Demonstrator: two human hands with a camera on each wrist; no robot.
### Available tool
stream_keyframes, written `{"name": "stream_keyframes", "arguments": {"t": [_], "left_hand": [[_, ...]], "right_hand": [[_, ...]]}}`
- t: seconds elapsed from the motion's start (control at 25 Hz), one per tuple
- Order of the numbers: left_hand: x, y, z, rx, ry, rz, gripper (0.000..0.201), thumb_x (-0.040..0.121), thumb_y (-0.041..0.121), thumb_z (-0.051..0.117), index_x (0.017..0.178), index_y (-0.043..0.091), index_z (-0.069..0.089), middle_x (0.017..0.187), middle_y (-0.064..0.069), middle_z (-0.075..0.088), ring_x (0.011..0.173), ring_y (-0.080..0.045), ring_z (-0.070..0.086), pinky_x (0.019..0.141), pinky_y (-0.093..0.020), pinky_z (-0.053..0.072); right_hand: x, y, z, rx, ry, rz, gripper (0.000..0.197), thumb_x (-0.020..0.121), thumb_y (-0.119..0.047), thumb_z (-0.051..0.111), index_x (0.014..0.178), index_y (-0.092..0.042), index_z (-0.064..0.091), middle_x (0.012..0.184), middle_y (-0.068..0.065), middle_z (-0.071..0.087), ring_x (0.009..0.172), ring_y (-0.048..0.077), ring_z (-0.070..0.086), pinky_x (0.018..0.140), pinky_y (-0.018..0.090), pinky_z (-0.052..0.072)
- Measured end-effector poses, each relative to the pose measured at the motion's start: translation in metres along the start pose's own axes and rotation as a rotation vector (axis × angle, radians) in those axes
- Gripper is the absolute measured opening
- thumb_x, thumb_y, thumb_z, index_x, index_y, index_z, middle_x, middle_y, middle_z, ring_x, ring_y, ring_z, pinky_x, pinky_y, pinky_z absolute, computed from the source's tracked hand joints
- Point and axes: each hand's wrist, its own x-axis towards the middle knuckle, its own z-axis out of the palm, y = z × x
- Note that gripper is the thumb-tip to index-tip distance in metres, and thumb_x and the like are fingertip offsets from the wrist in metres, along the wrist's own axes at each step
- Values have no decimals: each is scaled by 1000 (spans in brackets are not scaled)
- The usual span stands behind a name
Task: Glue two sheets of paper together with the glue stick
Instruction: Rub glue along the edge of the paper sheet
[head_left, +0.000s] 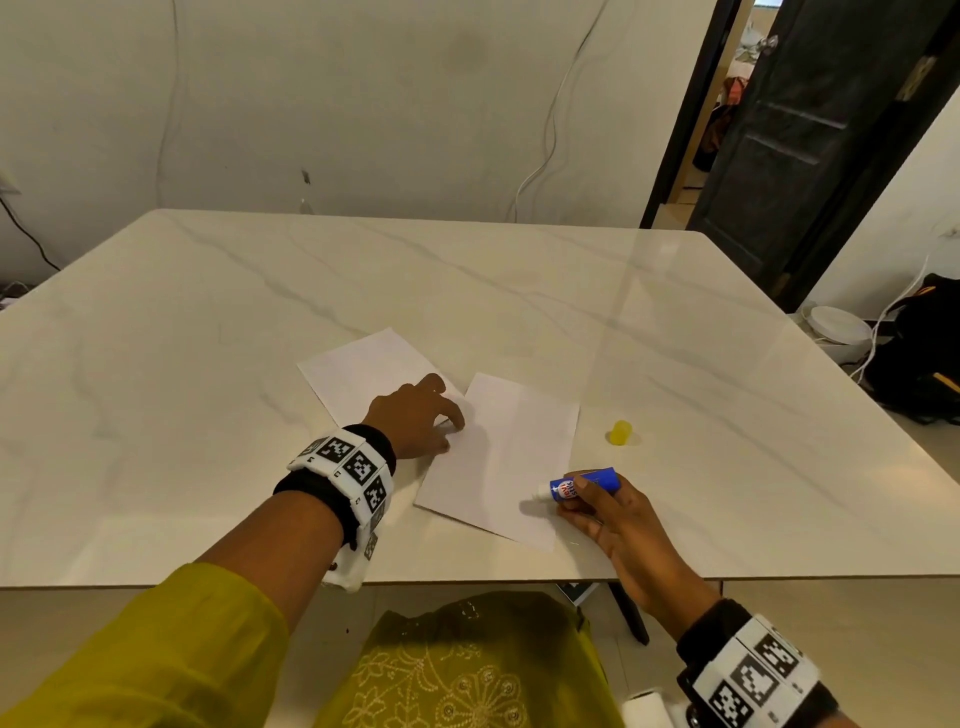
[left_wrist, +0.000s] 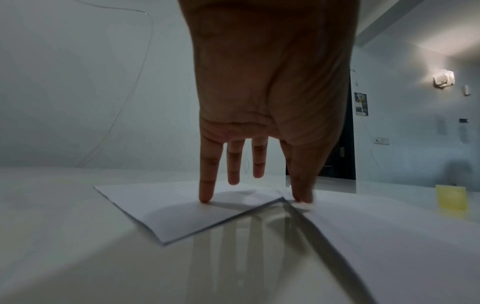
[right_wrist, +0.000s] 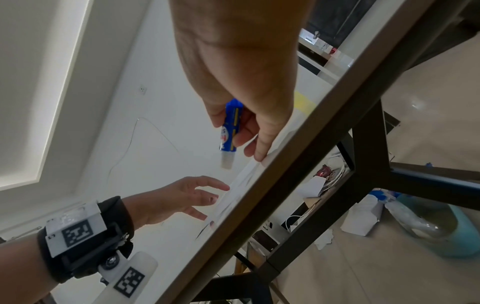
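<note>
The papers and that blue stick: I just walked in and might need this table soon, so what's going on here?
A person is partway through gluing two sheets together. Their right hand holds the uncapped blue glue stick, its white tip at the near right corner of the nearer sheet. The left hand presses its fingertips down where that sheet meets the farther sheet. The yellow cap stands on the marble table, right of the sheets. The sheets still lie side by side, not stacked.

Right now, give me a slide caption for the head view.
Left hand steadies two paper sheets; right hand holds the uncapped glue stick, yellow cap aside.
</note>
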Motion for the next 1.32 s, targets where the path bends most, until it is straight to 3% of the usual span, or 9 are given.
{"name": "stream_keyframes", "arguments": {"t": [0.12, 0.24, 0.32, 0.44, 0.56, 0.64, 1.0, 1.12, 1.32], "left_hand": [[-5, 6, 9, 52, 35, 21, 33, 90, 40, 49, 122, 35, 54, 141, 2, 35, 129, -21, 32, 94, -41, 38], [-11, 23, 22, 122, -1, 146, 64, 78, 64, 52, 135, 36, 39, 141, 3, 33, 130, -20, 31, 100, -43, 30], [-14, 35, 30, 132, -60, 200, 75, 73, 68, 55, 138, 36, 34, 140, 2, 34, 128, -21, 34, 99, -43, 27], [-11, 39, 31, 146, -89, 202, 79, 71, 67, 58, 139, 36, 32, 139, 2, 35, 126, -21, 36, 100, -44, 26], [-11, 38, 29, 142, -106, 194, 79, 71, 66, 59, 139, 37, 32, 137, 2, 35, 125, -20, 37, 100, -43, 27], [-12, 39, 29, 143, -119, 194, 79, 72, 65, 59, 140, 36, 31, 136, 1, 36, 125, -21, 37, 100, -44, 29], [-11, 44, 23, 122, -162, 206, 79, 73, 59, 63, 140, 30, 32, 135, -3, 38, 124, -24, 37, 101, -41, 33], [-11, 44, 23, 113, -154, 217, 79, 73, 58, 64, 140, 29, 33, 134, -4, 38, 123, -24, 38, 99, -38, 34], [-10, 43, 25, 95, -144, 223, 78, 72, 57, 66, 138, 28, 35, 131, -5, 40, 119, -24, 40, 95, -36, 38]], "right_hand": [[4, 3, 4, 43, -6, 14, 15, 89, -12, 50, 99, -9, 61, 95, 9, 67, 89, 18, 65, 79, 19, 55], [5, 5, 8, 85, -12, 27, 13, 90, -12, 50, 95, -12, 62, 96, 9, 67, 91, 20, 64, 82, 21, 54], [4, 5, 10, 76, -2, 24, 12, 89, -13, 51, 95, -12, 61, 96, 10, 67, 92, 21, 65, 82, 22, 54], [3, -4, 6, -249, 3, -102, 6, 87, -14, 56, 86, -16, 62, 90, 8, 69, 83, 16, 67, 74, 16, 56], [2, -13, 1, -701, -95, -262, 14, 85, -13, 61, 75, -23, 60, 77, -5, 65, 72, 9, 61, 69, 7, 46], [1, -16, 2, -833, -169, -283, 17, 85, -15, 61, 75, -28, 57, 76, -11, 61, 73, 7, 58, 69, 3, 43], [-1, -11, 13, -971, -262, -296, 7, 85, -25, 61, 85, -28, 54, 82, -1, 59, 72, 7, 54, 66, 3, 41], [-2, -12, 14, -1004, -272, -297, 8, 84, -28, 61, 88, -23, 56, 85, 4, 62, 77, 13, 57, 67, 10, 43], [8, -13, 13, -1019, -201, -301, 11, 85, -27, 61, 92, -21, 54, 86, -3, 58, 82, 12, 56, 68, 8, 42]]}}
